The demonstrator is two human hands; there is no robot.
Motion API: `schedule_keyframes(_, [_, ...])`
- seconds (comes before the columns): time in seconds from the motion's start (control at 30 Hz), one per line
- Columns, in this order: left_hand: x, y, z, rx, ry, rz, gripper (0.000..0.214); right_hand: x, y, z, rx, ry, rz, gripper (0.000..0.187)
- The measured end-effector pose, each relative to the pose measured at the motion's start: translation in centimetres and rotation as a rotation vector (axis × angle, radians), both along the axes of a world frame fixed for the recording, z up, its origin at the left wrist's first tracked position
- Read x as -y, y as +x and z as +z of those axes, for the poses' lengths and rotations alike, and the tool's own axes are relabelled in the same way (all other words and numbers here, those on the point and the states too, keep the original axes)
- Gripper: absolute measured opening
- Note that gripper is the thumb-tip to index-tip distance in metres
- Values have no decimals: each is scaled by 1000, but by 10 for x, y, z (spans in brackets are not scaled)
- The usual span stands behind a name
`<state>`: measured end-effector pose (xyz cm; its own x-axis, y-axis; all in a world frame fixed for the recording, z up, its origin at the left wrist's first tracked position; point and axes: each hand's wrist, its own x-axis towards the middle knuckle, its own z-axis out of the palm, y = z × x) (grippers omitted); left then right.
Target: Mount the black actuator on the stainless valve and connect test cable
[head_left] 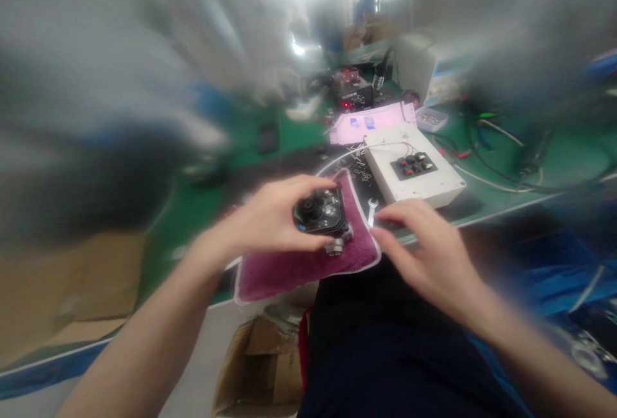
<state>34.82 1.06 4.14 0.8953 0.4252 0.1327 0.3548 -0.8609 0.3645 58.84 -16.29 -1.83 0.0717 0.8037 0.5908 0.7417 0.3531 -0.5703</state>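
Note:
My left hand (274, 215) is closed around a black squarish device (321, 212), thumb on the near side and fingers on the far side. The device has a round dark part on top and silvery metal fittings (336, 245) at its near right corner. It is over a purple cloth (294, 273) with a white border. To the right, my right hand (429, 251) has thumb and forefinger apart, with nothing visible between them. Its fingertips are close to a small open-ended wrench (372, 211) beside the cloth; whether they touch it, I cannot tell.
Beyond the right hand is a white box (409, 167) with a black terminal panel and a wire. Small screws (359, 164) lie scattered beside it. Farther back are pink paper (373, 122), a parts tray (430, 119) and a soldering station (354, 90). An open cardboard box (236, 366) stands below.

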Motion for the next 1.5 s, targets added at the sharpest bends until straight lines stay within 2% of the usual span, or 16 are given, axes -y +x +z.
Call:
schedule_keyframes(0.1, [0,1,1,1,-14,-9,83,-5,-26,-32,154,-207,129,56])
schedule_keyframes(0.2, [1,3,4,-47,-24,-16,81,-25,-40,-47,262,-287,114,80])
schedule_keyframes(0.27, [2,5,7,-78,-26,-13,81,-38,-45,-50,272,-323,94,80])
schedule_keyframes(0.47, [-3,4,6,-25,-82,-14,80,-60,-49,-53,184,-390,97,62])
schedule_keyframes(0.6, [-15,-8,3,70,-206,58,81,-66,-40,-44,50,-427,132,65])
schedule_keyframes(0.67, [-21,-13,3,146,-261,111,80,-64,-37,-32,-153,-513,164,70])
schedule_keyframes(0.77, [-25,-14,6,273,-374,186,76,-58,-36,-12,-540,-633,246,64])
schedule_keyframes(0.9, [-21,-2,12,350,-549,208,65,-45,-42,5,-821,-610,225,64])
schedule_keyframes(1.03, [-16,10,20,320,-651,172,59,-34,-46,9,-864,-546,127,61])
schedule_keyframes(1.17, [-12,16,24,326,-654,145,55,-29,-46,10,-828,-472,73,59])
schedule_keyframes(1.33, [-10,17,27,288,-560,154,61,-25,-45,11,-873,-510,104,62])
schedule_keyframes(1.5, [-9,16,29,275,-567,158,58,-22,-45,13,-908,-535,116,65])
